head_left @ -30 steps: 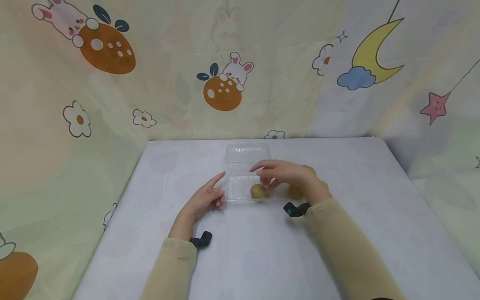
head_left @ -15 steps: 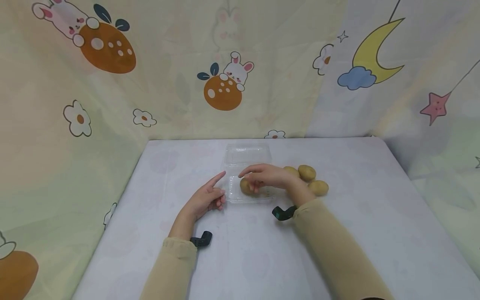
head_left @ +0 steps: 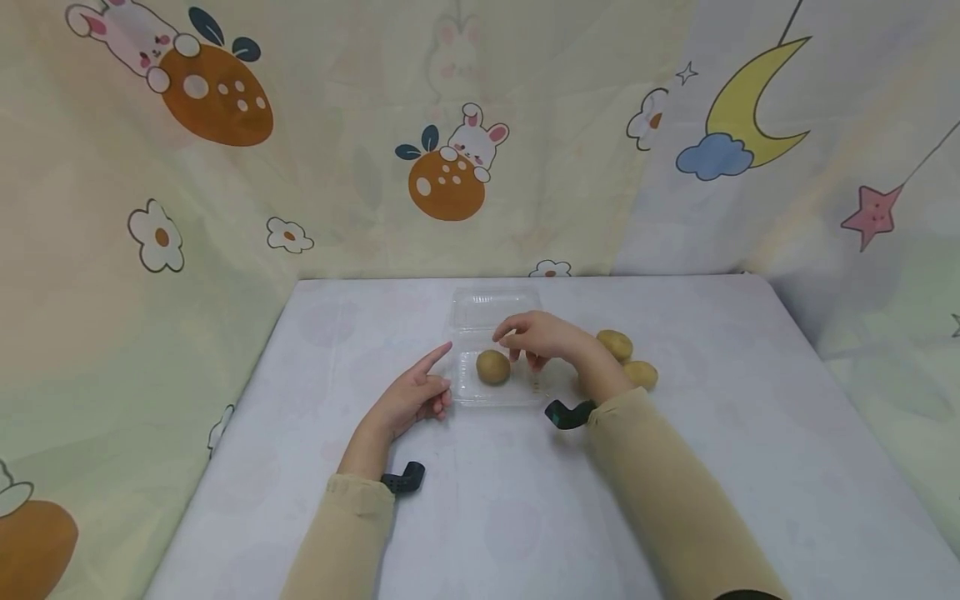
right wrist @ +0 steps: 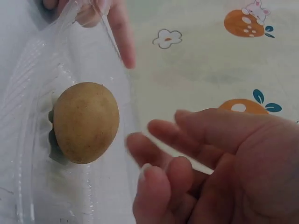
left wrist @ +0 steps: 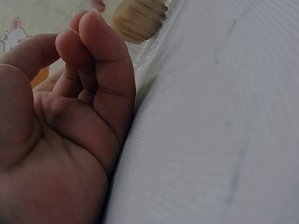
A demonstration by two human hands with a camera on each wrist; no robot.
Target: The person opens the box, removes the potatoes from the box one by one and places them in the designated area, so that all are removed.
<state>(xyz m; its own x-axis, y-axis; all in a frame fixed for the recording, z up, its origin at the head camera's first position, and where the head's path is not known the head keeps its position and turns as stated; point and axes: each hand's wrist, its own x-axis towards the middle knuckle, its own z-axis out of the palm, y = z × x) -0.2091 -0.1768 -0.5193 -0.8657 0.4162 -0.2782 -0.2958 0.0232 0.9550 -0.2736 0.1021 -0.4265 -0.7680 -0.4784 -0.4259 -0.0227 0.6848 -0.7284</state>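
A round brown potato (head_left: 492, 367) sits in the base of a clear plastic clamshell box (head_left: 468, 396), whose lid (head_left: 495, 308) lies folded back behind it. My right hand (head_left: 543, 335) hovers over the box's right side, fingers loosely bent and holding nothing. In the right wrist view a gap separates its fingertips from the potato (right wrist: 86, 122). My left hand (head_left: 408, 400) is at the box's left edge, index finger straight and the other fingers curled. Whether it pinches the rim cannot be made out. The left wrist view shows its fingertips close to the plastic.
Two more potatoes (head_left: 615, 343) (head_left: 641, 375) lie on the table right of the box, partly behind the right wrist; others may be hidden there. The white-covered table (head_left: 480, 500) ends at a printed cloth backdrop (head_left: 337, 167).
The right hand moved the potato leftward within the box, then let it go and drew back up and to the right. The left hand stayed where it was.
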